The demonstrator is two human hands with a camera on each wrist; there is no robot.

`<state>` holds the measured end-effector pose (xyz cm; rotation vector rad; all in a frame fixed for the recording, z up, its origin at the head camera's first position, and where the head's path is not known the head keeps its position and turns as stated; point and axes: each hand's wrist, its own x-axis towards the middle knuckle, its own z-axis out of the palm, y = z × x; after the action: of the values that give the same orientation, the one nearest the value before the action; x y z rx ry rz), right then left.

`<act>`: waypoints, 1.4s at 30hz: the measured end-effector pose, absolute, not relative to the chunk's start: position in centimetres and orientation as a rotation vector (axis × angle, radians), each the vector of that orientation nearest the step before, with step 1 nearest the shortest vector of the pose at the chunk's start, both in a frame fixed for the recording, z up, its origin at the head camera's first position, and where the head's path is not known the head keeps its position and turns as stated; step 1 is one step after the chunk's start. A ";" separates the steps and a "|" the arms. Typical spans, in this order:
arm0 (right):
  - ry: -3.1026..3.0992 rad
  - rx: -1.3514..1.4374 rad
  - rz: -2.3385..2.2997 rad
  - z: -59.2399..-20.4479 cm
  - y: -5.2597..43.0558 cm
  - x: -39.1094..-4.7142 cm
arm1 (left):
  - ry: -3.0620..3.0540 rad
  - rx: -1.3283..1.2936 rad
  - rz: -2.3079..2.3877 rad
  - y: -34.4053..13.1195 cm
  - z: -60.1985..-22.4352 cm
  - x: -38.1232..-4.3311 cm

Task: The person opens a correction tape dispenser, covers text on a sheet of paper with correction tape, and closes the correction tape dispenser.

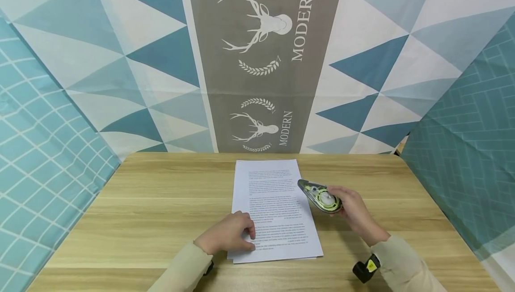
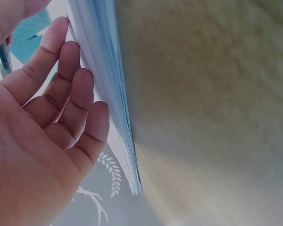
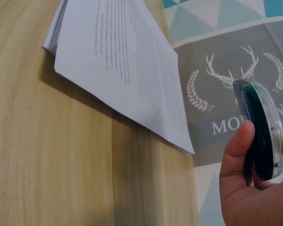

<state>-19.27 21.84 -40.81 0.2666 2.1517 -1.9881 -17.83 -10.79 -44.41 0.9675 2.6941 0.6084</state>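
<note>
A stack of printed paper [image 1: 269, 193] lies on the wooden table, its sheets slightly out of line at the edges. On its lower left part rests my left hand [image 1: 231, 234], fingers relaxed and bent a little. In the left wrist view the fingertips [image 2: 95, 117] are beside the stack's edge [image 2: 106, 70], with nothing held. To the right of the stack, my right hand [image 1: 356, 211] holds a correction tape dispenser [image 1: 323, 199] with a clear, green-patterned case. Its narrow end points toward the paper. The right wrist view shows the thumb [image 3: 240, 141] against the dispenser's dark side.
The wooden table [image 1: 161, 211] reaches back to a patterned cloth [image 1: 261, 82] with deer heads and triangles. Teal cloths hang at the left [image 1: 40, 149] and right [image 1: 462, 149]. Dark wrist devices, one of them visible [image 1: 366, 268], sit at both cuffs.
</note>
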 end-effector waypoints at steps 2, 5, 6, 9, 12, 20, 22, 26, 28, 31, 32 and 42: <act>2.159 0.285 -1.994 -40.8 22.1 -19.3 | 2.695 0.966 0.602 -10.8 -44.4 -17.8; 2.162 0.302 -2.013 -40.9 22.6 -19.4 | 2.693 0.962 0.600 -10.8 -44.5 -17.8; 2.159 0.308 -2.023 -40.9 22.7 -19.4 | 2.692 0.961 0.600 -10.8 -44.4 -17.8; 2.143 0.320 -2.058 -41.1 23.2 -19.5 | 2.689 0.960 0.601 -10.8 -44.4 -17.8; 2.126 0.334 -2.085 -41.3 23.8 -19.5 | 2.687 0.958 0.603 -10.8 -44.3 -17.7; 2.121 0.366 -2.108 -41.3 25.1 -19.9 | 2.689 0.965 0.599 -10.8 -44.1 -17.6; 2.122 0.363 -2.107 -41.3 25.2 -19.9 | 2.688 0.963 0.603 -10.8 -44.1 -17.6; 2.127 0.384 -2.101 -41.3 25.4 -19.9 | 2.687 0.958 0.608 -10.8 -44.2 -17.6; 2.133 0.402 -2.096 -41.4 25.5 -19.8 | 2.686 0.951 0.609 -10.8 -44.3 -17.7; 2.137 0.432 -2.099 -41.6 25.7 -19.8 | 2.687 0.947 0.609 -10.8 -44.3 -17.7; 2.136 0.445 -2.105 -41.6 25.8 -19.8 | 2.688 0.945 0.607 -10.8 -44.3 -17.7; 2.101 0.544 -2.152 -42.2 26.5 -20.1 | 2.690 0.945 0.606 -10.8 -44.2 -17.6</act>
<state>-20.09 26.47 -42.20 0.5438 2.1011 -2.1521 -17.59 -10.77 -44.17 0.9451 2.6897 0.6064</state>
